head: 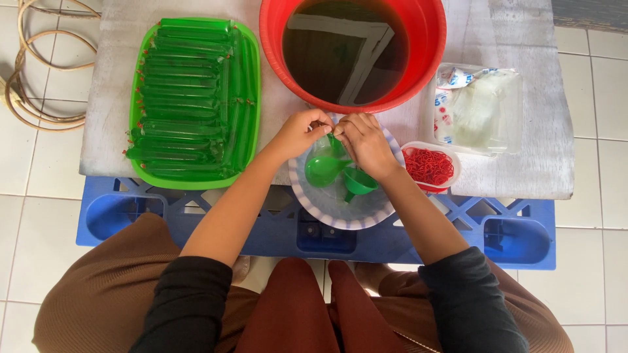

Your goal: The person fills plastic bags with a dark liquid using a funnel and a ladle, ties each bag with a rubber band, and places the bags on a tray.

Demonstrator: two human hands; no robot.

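Both hands, left hand (297,133) and right hand (363,140), pinch a thin plastic sleeve (325,145) above the green funnel (358,182); better to keep its mouth taut and upright.

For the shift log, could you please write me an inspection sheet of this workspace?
Surface: whitewashed wooden board lying on a blue plastic crate.
Job's things: thin clear bag over a striped plate; green ladle; green funnel; red basin of dark liquid.
Clutter: green tray of filled tubes; red rubber bands; pack of bags.
Grippers: left hand and right hand pinch the bag's mouth.
Cables: coiled hose on the floor.
Surroundings: white floor tiles.
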